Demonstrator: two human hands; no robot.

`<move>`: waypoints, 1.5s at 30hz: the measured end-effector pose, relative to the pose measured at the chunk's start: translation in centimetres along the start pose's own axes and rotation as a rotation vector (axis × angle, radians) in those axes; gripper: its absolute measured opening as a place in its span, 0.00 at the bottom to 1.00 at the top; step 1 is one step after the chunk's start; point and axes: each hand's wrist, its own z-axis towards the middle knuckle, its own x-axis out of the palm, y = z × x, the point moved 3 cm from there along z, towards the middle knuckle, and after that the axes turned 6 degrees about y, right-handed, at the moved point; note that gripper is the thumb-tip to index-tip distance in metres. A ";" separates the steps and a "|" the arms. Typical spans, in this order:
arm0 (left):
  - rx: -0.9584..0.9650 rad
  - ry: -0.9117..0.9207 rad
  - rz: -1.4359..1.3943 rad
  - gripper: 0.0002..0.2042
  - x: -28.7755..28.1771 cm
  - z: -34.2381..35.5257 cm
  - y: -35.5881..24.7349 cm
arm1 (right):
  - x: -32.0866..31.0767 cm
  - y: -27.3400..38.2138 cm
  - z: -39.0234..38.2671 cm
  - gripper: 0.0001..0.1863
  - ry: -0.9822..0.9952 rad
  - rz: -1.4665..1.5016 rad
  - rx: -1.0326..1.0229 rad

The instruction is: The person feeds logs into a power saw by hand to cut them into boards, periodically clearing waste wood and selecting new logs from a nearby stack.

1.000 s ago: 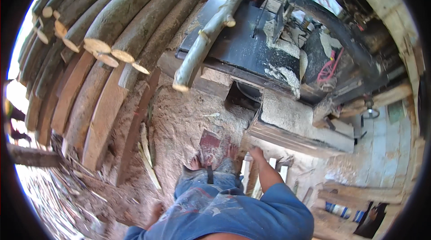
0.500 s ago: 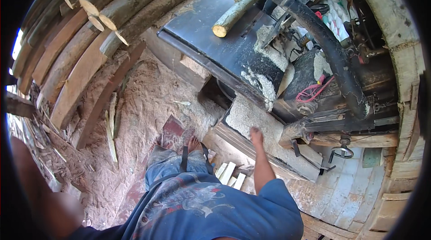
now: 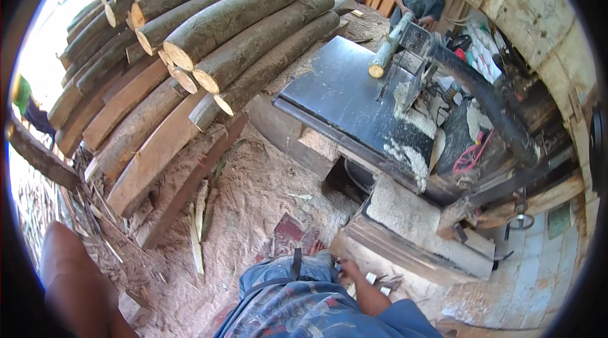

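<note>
My right hand [image 3: 347,268] is down beside my right hip, close to a dark strap [image 3: 296,264] on my blue clothing. Its fingers look curled in; what they hold, if anything, is too small to make out. My left arm [image 3: 79,275] rises bent and blurred at the lower left edge, and its hand is outside the picture. Ahead to the right stands a saw machine with a dark metal table [image 3: 342,91]. A debarked-looking log [image 3: 387,53] lies on the table's far side, with another person [image 3: 419,2] behind it, hands at its far end.
Stacked logs and rough-cut timbers [image 3: 253,31] fill the left. A curved black machine arm [image 3: 487,97] arches over the right side. Sawdust covers a wooden ledge [image 3: 405,205] below the table and the floor [image 3: 253,192]. A small handwheel [image 3: 521,221] sits at the right.
My right hand has drawn back from above the sawdust-covered ledge to my hip. The log has shifted away toward the other person, who now shows more fully. My view has tilted up and left.
</note>
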 end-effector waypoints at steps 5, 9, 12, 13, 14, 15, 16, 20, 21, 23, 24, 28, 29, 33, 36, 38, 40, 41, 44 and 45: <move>0.107 -0.069 -0.014 0.21 -4.3 1.8 1.2 | -0.6 3.2 7.1 0.21 -0.419 0.167 -0.370; 0.298 -0.131 -0.041 0.21 -6.3 5.0 0.1 | 3.4 7.7 2.5 0.22 -0.482 0.242 -0.539; 0.509 -0.213 -0.070 0.21 -8.2 6.6 -4.4 | 9.2 9.1 0.5 0.23 -0.313 0.200 -0.520; 0.562 -0.216 -0.131 0.21 -7.8 7.9 -4.8 | 11.0 7.5 0.2 0.22 -0.200 0.195 -0.419; 0.587 -0.198 -0.210 0.21 -6.4 9.3 -4.7 | 12.2 4.8 -0.2 0.21 -0.278 0.142 -0.382; 0.602 -0.187 -0.252 0.21 -5.7 10.1 -5.3 | 13.8 3.0 -0.5 0.21 -0.324 0.071 -0.372; 0.558 -0.145 -0.297 0.21 -4.2 10.9 -5.2 | 15.3 0.7 -0.4 0.20 -0.262 0.168 -0.229; -0.254 0.614 0.231 0.26 6.3 7.9 8.4 | 19.8 -7.3 -2.8 0.16 -0.076 0.498 0.099; -0.423 0.806 0.423 0.29 5.6 4.4 15.0 | 20.5 -8.0 -3.3 0.15 -0.044 0.519 0.163; -0.555 1.299 0.808 0.33 2.5 -4.4 29.5 | 21.8 -9.2 -3.7 0.14 -0.014 0.464 0.184; -0.785 1.637 0.892 0.32 -0.1 -9.5 36.5 | 21.7 -9.2 -3.3 0.14 0.006 0.402 0.190; -1.130 1.369 0.329 0.23 -4.3 -18.7 41.6 | 17.2 -3.6 -7.4 0.18 -0.056 0.432 0.192; -1.039 1.390 0.345 0.23 -3.3 -18.4 42.1 | 18.1 -4.7 -4.3 0.18 -0.067 0.437 0.191; -0.732 1.427 0.412 0.23 0.2 -17.9 44.4 | 16.9 -3.4 2.6 0.19 -0.213 0.235 -0.034; -1.077 1.289 0.433 0.26 7.2 -12.9 41.2 | 13.2 -0.6 4.4 0.20 -0.180 0.274 -0.040; -1.146 1.213 0.304 0.27 12.4 -8.9 42.4 | 11.6 -1.4 7.5 0.22 -0.166 0.260 0.010; -1.060 1.046 0.227 0.24 18.8 -4.3 41.7 | 9.2 -3.5 11.5 0.23 -0.173 0.230 0.021; -1.037 1.016 0.215 0.24 22.3 -2.2 40.8 | 7.4 -4.1 13.0 0.24 -0.171 0.197 0.034; -0.970 1.034 0.167 0.26 29.6 2.0 39.1 | -1.0 1.6 13.0 0.22 -0.172 0.228 -0.080; -0.936 1.061 0.172 0.28 31.5 3.2 38.2 | -5.2 6.1 12.0 0.21 -0.122 0.258 -0.066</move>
